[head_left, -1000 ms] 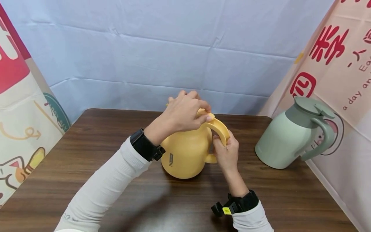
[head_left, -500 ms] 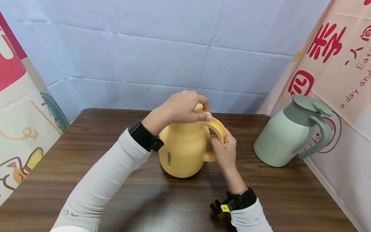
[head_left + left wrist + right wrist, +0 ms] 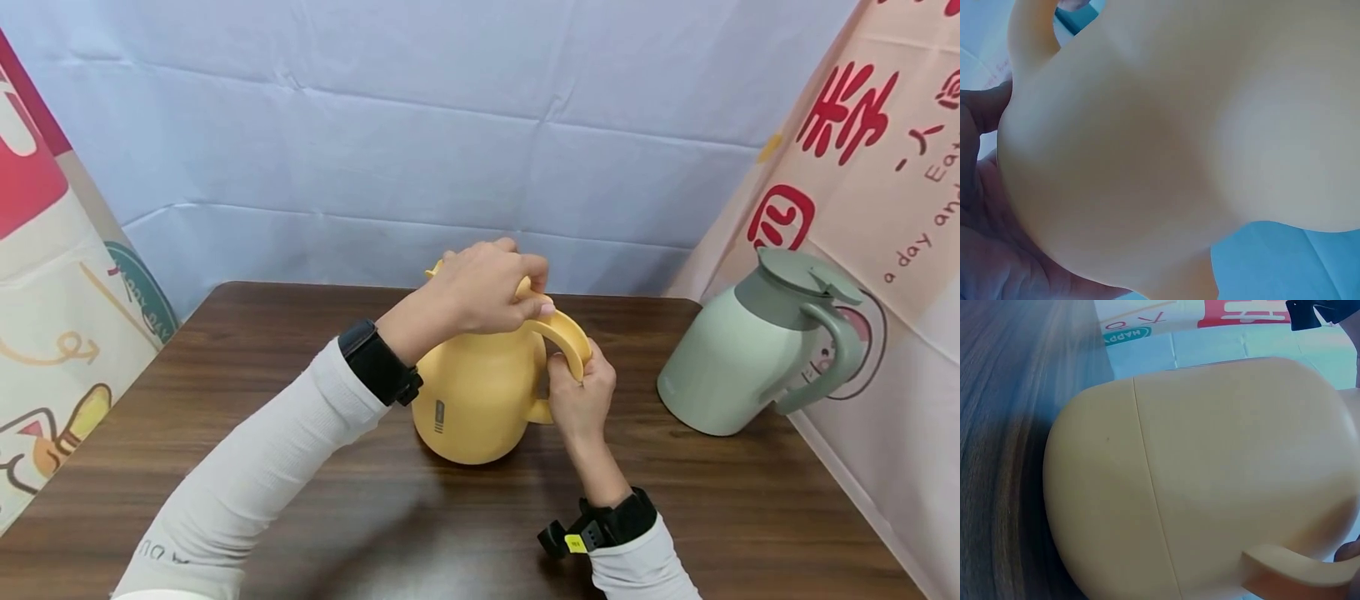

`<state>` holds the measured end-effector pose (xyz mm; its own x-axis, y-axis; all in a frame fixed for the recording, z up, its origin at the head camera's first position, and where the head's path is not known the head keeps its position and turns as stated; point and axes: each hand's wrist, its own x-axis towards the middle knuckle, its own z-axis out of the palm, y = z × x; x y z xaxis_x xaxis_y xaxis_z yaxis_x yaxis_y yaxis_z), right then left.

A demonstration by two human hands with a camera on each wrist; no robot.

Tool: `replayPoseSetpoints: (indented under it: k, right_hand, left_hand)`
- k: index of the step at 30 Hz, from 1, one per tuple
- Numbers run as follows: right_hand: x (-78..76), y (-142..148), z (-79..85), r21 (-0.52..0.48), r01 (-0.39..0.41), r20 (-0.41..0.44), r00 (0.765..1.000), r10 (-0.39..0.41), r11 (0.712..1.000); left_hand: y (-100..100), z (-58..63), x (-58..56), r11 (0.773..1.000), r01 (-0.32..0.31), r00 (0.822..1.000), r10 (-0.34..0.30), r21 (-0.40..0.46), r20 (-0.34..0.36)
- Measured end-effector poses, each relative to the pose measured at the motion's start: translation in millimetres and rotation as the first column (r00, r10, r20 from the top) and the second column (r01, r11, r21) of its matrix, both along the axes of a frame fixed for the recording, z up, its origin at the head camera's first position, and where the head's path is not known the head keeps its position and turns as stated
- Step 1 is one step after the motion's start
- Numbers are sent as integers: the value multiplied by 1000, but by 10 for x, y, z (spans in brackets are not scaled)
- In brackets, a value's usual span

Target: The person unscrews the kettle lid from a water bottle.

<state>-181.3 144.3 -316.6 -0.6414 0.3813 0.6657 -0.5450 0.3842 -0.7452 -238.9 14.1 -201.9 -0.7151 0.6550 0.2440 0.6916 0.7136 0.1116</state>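
Note:
A yellow thermos jug [image 3: 472,396] stands upright on the table in the head view. My left hand [image 3: 483,287] curls over its top and grips the lid [image 3: 527,290], with the thumb on the near side by the top of the handle [image 3: 566,337]. Most of the lid is hidden under the fingers. My right hand [image 3: 583,396] holds the handle from the right. In the left wrist view the jug's smooth upper body [image 3: 1147,137] fills the picture, with the left palm [image 3: 997,256] beside it. The right wrist view shows the jug's side [image 3: 1210,469] and a thumb tip [image 3: 1347,551] at the handle.
A green thermos jug [image 3: 742,350] with its lid on stands to the right, handle facing right. A pale blue cloth [image 3: 420,125] hangs behind the brown wooden table [image 3: 315,533]. Printed cloths [image 3: 862,183] flank both sides.
My left hand turned and lowered slightly on the lid, then turned back, so the spout tip shows again at the left. My right hand keeps its hold on the handle.

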Motion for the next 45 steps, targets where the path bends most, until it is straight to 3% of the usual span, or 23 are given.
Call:
replayPoseSetpoints:
  k: [5,9,16,22,33,37,41,45]
  right_hand:
    - [-16,-16,-11,-5,-16,-10,1000,16,1000]
    - [-26,-10,-3,-4,-29,10,1000,29,1000]
    - [-16,19,31,-25,-60,73,995,61,998]
    - [-4,19,28,-38,-75,90,993,78,996]
    - [-10,37,23,-21,-103,81,991,104,994]
    - [-10,37,30,-19,-109,79,991,110,994]
    - [-5,40,33,-23,-122,85,989,124,992]
    - [-4,49,30,-35,-141,92,985,143,989]
  left_hand:
    - [7,-13,-6,999,-42,999,42,14,9]
    - [23,22,-32,993,-114,992,113,23,56]
    - [73,116,-76,975,-221,965,216,15,151]
    - [96,147,-133,951,-309,936,306,-10,174]
    - [54,294,-280,956,-292,903,288,-35,319]
    - [33,313,-310,952,-302,908,303,-49,288]
    - [36,308,-346,924,-356,910,377,-141,175]
    - [13,284,-408,896,-408,896,430,-176,111]
